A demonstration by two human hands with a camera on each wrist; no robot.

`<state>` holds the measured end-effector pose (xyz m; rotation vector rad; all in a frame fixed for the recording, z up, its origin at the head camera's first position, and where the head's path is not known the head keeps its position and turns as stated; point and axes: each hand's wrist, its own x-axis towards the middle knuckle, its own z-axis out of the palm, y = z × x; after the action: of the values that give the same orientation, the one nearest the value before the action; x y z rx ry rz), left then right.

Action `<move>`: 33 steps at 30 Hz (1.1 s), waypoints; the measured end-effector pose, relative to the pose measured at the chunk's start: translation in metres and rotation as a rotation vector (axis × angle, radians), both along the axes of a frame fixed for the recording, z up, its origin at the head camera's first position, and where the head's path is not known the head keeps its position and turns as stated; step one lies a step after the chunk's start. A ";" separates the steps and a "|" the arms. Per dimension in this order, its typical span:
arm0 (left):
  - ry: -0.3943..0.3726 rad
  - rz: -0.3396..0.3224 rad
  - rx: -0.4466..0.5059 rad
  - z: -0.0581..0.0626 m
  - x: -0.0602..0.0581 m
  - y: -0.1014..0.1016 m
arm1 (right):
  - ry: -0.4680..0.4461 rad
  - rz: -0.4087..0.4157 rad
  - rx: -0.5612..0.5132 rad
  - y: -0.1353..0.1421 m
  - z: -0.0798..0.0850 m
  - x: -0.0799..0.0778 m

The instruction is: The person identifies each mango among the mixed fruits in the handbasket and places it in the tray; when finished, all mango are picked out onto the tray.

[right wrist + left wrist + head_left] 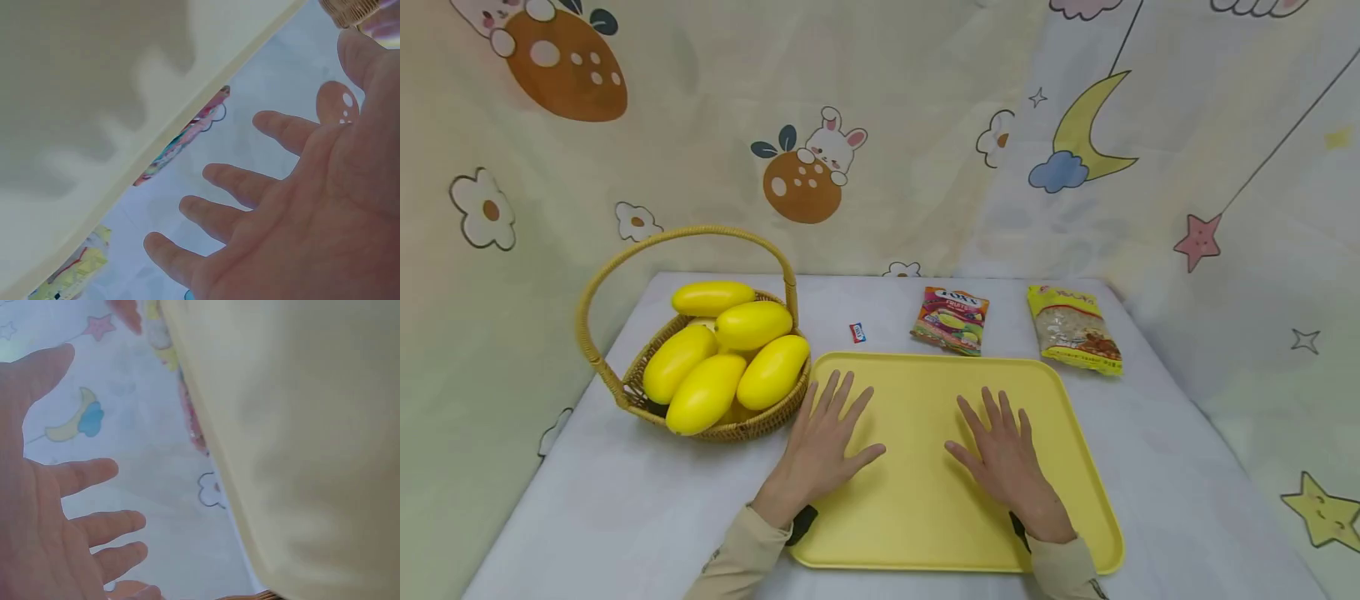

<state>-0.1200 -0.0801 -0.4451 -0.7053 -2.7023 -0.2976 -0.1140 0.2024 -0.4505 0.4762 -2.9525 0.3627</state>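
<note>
Both hands are spread above a yellow tray (917,533), palms down and holding nothing. My left hand (823,442) is over the tray's left side, close to a wicker basket (752,429) of yellow mango-like fruits (703,392). Over the right half of the tray, my right hand (1000,458) has its fingers straight and apart. In the left wrist view the left hand (50,500) shows its palm with fingers extended, apart from the tray (312,456). The right wrist view likewise has the right hand (294,212) clear of the tray (75,75), which carries finger shadows.
Behind the tray lie a small red and blue wrapped piece (857,333), a purple and orange Fox's Fruits candy bag (951,321) and a yellow clear-fronted packet (1073,329). The basket's tall arched handle (700,231) rises at the left. Patterned cloth (910,167) surrounds the white table (602,500).
</note>
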 end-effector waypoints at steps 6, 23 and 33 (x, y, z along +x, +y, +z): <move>0.037 -0.012 0.075 0.029 -0.001 -0.013 | 0.027 0.055 -0.003 -0.005 0.006 -0.008; 0.242 0.074 0.383 0.087 0.023 -0.112 | 0.048 0.342 0.032 -0.073 0.052 -0.039; 0.282 0.230 0.605 0.101 0.029 -0.187 | 0.088 0.482 0.017 -0.119 0.073 -0.063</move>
<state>-0.0910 -0.2667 -0.3440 -0.2335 -2.2155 -0.8363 -0.1773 0.0830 -0.3776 1.1759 -2.7275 0.3510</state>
